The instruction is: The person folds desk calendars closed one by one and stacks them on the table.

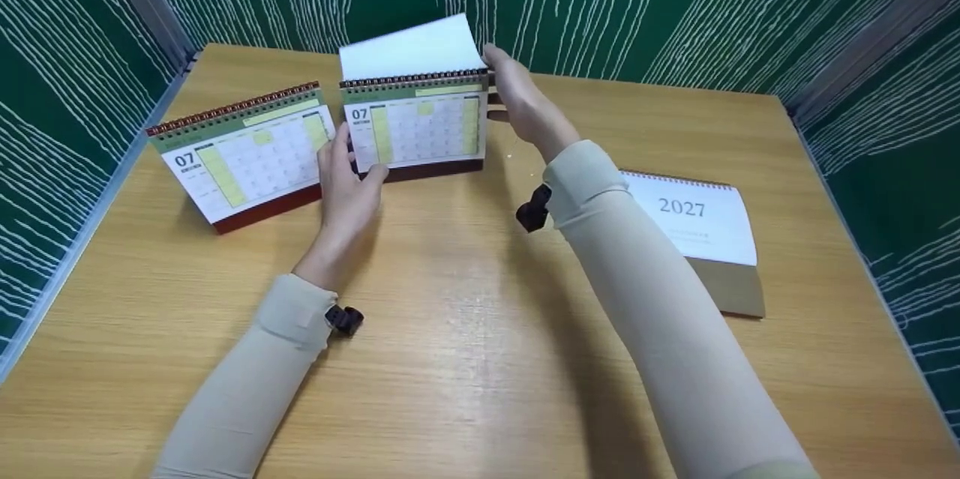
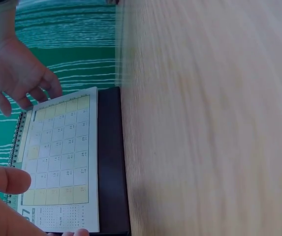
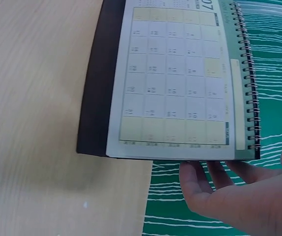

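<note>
A spiral-bound desk calendar (image 1: 420, 130) showing month 07 stands upright on its dark base, its flipped white pages (image 1: 409, 52) rising behind the rings. My left hand (image 1: 349, 190) is at its left edge, thumb extended across the lower front corner in the head view. On the opposite side my right hand (image 1: 529, 100) has its fingers at the right edge, partly hidden behind the calendar. In the right wrist view those fingers (image 3: 195, 189) reach right up to that edge. A second 07 calendar (image 1: 255, 157) with a red base stands close by on the left, near my left fingers.
A third calendar (image 1: 690, 217) marked 2027, on a brown base, stands at the right, partly covered by my right sleeve (image 1: 630, 261). The wooden table (image 1: 450, 359) ends at a green wall (image 1: 570, 7) with white streaks; similar panels flank both sides.
</note>
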`<state>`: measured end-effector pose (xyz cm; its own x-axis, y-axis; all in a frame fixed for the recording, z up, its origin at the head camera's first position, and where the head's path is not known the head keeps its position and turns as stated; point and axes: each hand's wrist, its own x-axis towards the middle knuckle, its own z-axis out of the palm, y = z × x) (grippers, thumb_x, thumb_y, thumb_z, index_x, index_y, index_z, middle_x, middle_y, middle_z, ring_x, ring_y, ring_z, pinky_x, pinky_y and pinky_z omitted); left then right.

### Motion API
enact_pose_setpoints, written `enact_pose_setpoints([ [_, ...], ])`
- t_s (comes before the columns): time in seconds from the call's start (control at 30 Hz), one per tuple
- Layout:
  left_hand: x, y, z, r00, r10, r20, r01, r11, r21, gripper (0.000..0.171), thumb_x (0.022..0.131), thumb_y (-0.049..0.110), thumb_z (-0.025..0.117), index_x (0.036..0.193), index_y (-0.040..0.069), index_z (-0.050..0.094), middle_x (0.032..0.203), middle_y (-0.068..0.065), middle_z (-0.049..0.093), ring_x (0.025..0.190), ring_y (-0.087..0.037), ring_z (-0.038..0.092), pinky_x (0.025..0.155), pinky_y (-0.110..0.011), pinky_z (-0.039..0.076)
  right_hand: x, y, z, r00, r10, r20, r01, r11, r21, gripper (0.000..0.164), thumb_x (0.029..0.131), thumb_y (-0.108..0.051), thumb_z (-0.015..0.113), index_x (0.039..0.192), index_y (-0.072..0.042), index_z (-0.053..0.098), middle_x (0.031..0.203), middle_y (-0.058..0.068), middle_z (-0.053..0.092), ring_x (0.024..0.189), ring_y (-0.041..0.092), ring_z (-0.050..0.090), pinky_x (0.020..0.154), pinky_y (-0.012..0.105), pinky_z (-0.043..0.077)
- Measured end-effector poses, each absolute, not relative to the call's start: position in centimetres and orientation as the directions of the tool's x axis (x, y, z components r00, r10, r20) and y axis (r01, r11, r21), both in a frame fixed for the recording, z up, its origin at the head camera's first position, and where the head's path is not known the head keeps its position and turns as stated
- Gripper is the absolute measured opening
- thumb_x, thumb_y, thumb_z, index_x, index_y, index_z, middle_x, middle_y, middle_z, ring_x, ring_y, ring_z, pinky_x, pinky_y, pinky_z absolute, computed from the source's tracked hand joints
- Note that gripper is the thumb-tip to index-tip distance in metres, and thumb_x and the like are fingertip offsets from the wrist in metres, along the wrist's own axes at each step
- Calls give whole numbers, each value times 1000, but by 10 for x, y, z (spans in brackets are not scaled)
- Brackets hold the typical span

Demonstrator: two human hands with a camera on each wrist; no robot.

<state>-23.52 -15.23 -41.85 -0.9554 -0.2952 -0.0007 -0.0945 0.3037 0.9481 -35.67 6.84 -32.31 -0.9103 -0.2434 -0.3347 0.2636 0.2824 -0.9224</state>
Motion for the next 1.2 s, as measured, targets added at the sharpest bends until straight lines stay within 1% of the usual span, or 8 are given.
enact_pose_setpoints([
  [0.1, -235, -152, -419, -954, -299, 0, -97, 310, 946, 86, 100, 12, 64, 171, 14, 16, 167, -11, 25, 147, -26, 36, 121, -40, 36, -356, 69, -319, -912, -260, -318, 237, 299, -924, 58, 114, -54, 21, 153, -20, 49, 149, 2, 51, 141, 22, 46, 121, 41, 38],
  [0.27, -235, -152, -419, -956, -294, -11, -108, 315, 943, 86, 101, 12, 63, 172, 16, 14, 169, -10, 23, 148, -25, 36, 121, -40, 35, -356, 69, -312, -911, -269, -311, 219, 324, -920, 62, 113, -56, 19, 163, -24, 38, 156, 0, 45, 145, 23, 43, 123, 41, 37],
  [0.4, -235, -152, -419, -957, -291, 3, -95, 324, 941, 86, 100, 12, 63, 172, 14, 15, 168, -12, 23, 148, -27, 36, 121, -40, 35, -356, 68, -309, -915, -266, -305, 210, 331, -920, 64, 113, -58, 20, 166, -26, 33, 159, 0, 42, 145, 23, 42, 123, 40, 37],
  [0.57, -236, -154, -421, -955, -292, 43, -61, 337, 939, 85, 99, 13, 65, 170, 9, 18, 165, -16, 27, 145, -30, 37, 119, -42, 35, -353, 67, -303, -921, -275, -278, 178, 337, -925, 64, 113, -57, 19, 168, -25, 30, 159, 0, 42, 144, 23, 43, 123, 40, 36],
  [0.77, -236, -154, -421, -955, -295, 31, -71, 328, 942, 85, 99, 13, 64, 171, 10, 18, 166, -15, 26, 145, -30, 37, 119, -42, 35, -349, 68, -296, -922, -284, -263, 156, 351, -923, 65, 113, -58, 18, 169, -26, 28, 165, 0, 39, 146, 23, 42, 125, 40, 34],
  [0.9, -236, -153, -420, -954, -297, 26, -76, 327, 942, 84, 100, 14, 63, 170, 10, 18, 166, -14, 26, 144, -28, 38, 118, -41, 35, -346, 69, -292, -920, -290, -263, 155, 346, -925, 66, 113, -58, 17, 169, -24, 27, 167, 1, 37, 147, 24, 41, 126, 42, 32],
  [1.07, -235, -153, -418, -954, -300, 1, -92, 298, 950, 78, 103, 18, 58, 171, 12, 18, 167, -13, 26, 142, -27, 39, 117, -41, 36, -342, 72, -290, -920, -296, -258, 150, 343, -927, 68, 112, -60, 17, 170, -25, 24, 170, -3, 34, 149, 24, 40, 127, 41, 31],
  [1.2, -236, -153, -417, -954, -299, -26, -104, 248, 963, 72, 107, 22, 51, 171, 14, 18, 168, -11, 25, 142, -25, 39, 118, -39, 35, -337, 74, -290, -924, -293, -246, 142, 334, -932, 68, 112, -60, 16, 169, -25, 28, 168, -2, 37, 149, 23, 41, 127, 40, 32],
])
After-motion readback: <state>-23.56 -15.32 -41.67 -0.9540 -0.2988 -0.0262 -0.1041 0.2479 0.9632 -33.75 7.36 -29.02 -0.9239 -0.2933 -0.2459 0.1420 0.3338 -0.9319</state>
